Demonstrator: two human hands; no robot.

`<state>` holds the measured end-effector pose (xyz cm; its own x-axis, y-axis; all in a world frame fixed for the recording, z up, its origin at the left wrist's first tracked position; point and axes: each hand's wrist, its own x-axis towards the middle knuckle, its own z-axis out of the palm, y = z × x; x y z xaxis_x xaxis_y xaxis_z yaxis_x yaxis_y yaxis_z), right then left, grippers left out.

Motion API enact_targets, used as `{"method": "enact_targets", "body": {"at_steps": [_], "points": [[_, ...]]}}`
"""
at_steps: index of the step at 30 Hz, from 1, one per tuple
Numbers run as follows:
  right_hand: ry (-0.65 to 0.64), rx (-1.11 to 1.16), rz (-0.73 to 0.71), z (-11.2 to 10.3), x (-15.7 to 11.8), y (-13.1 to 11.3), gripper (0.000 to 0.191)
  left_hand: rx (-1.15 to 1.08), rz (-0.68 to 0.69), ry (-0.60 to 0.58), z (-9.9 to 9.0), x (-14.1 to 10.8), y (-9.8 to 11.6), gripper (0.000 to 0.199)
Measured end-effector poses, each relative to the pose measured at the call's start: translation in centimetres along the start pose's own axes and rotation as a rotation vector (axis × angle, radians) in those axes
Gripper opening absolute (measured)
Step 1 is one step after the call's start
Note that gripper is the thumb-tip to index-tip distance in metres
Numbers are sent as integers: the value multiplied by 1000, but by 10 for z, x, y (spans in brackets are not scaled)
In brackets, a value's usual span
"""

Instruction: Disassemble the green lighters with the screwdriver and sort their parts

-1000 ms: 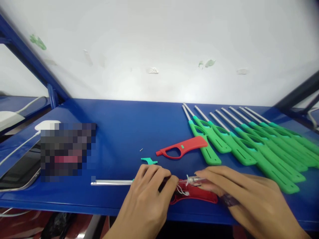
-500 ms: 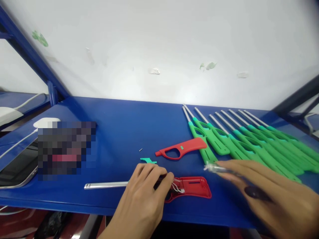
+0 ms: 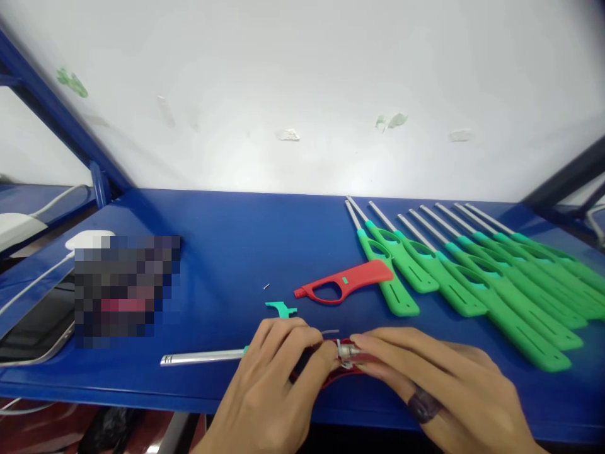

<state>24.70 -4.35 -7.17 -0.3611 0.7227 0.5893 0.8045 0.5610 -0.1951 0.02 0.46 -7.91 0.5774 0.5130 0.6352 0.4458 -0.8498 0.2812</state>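
Note:
My left hand [image 3: 278,372] is closed over an opened red lighter half-shell [image 3: 341,377] near the front edge of the table. The lighter's silver tube [image 3: 203,358] sticks out to the left, with a green collar at its base. Pinched in my right hand [image 3: 439,378] is a small clear lighter gas tank [image 3: 348,353] with a pale valve end, lying at the half-shell beside my left fingertips. Both hands hide much of the shell's inside. Just beyond them lies a green trigger [image 3: 282,309], and farther off the other red half-shell [image 3: 366,277].
Several green lighters [image 3: 472,277] with silver tubes lie in a row at the right. A small screw or pin [image 3: 266,286] rests mid-table. At the left are a phone [image 3: 40,328], a blurred-out item [image 3: 127,290] and a white charger [image 3: 89,240] with cable. A white wall [image 3: 302,75] stands behind.
My right hand has moved left and down, bringing the clear gas tank from above the table to the red half-shell. My left hand has stayed on the shell.

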Motion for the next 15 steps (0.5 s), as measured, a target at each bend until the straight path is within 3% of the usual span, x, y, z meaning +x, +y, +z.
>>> {"method": "enact_targets", "body": {"at_steps": [6, 9, 12, 15], "points": [[-44, 22, -35, 1, -8, 6, 41, -149, -8, 23, -3, 0, -2, 28], [-59, 8, -51, 0, -7, 7, 39, -155, -12, 10, -3, 1, -2, 28], [-9, -40, -20, -1, -2, 4, 25, -70, -31, 47, -11, 2, -7, 29], [59, -67, 11, -1, 3, 1, 19, 154, -95, 116, -28, 0, -20, 24]]}}
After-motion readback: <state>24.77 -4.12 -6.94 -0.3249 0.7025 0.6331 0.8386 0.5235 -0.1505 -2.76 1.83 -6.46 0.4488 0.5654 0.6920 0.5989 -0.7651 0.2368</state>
